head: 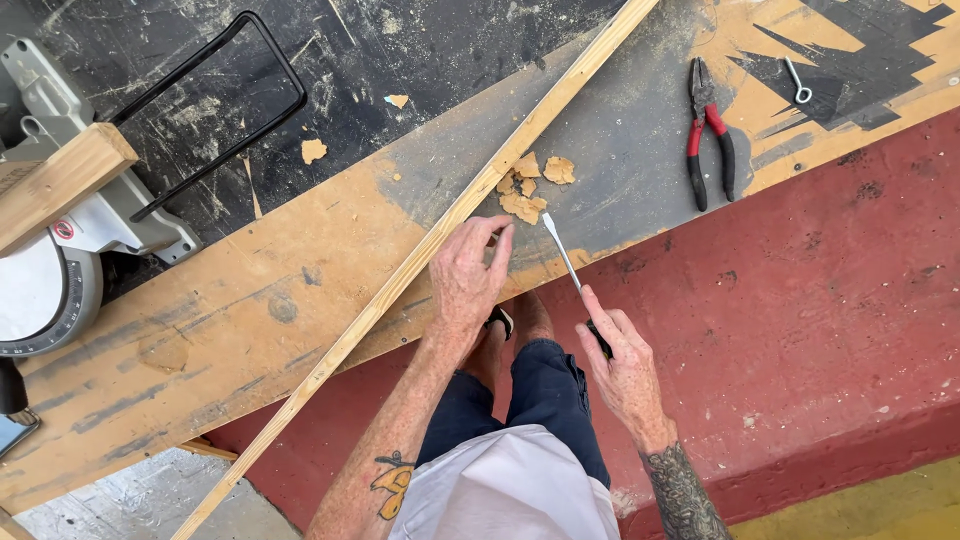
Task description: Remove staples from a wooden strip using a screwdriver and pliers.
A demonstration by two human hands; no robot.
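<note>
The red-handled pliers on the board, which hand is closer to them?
Right. The right hand, gripping a chisel, sits below-left of the red-handled pliers. The left hand rests farther left on the long wooden strip.

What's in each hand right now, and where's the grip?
Right hand grips a chisel by its handle. Left hand holds nothing; its fingers rest on the wood strip.

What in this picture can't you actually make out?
- Head view: the chisel handle is hidden inside the right hand; only the blade shows.
- The wooden strip runs off the top and bottom edges, so its ends are unseen.
- The mitre saw is cut off by the left edge.
- The left hand covers the strip beneath it.
- The small metal eye hook is too small for detail.
</note>
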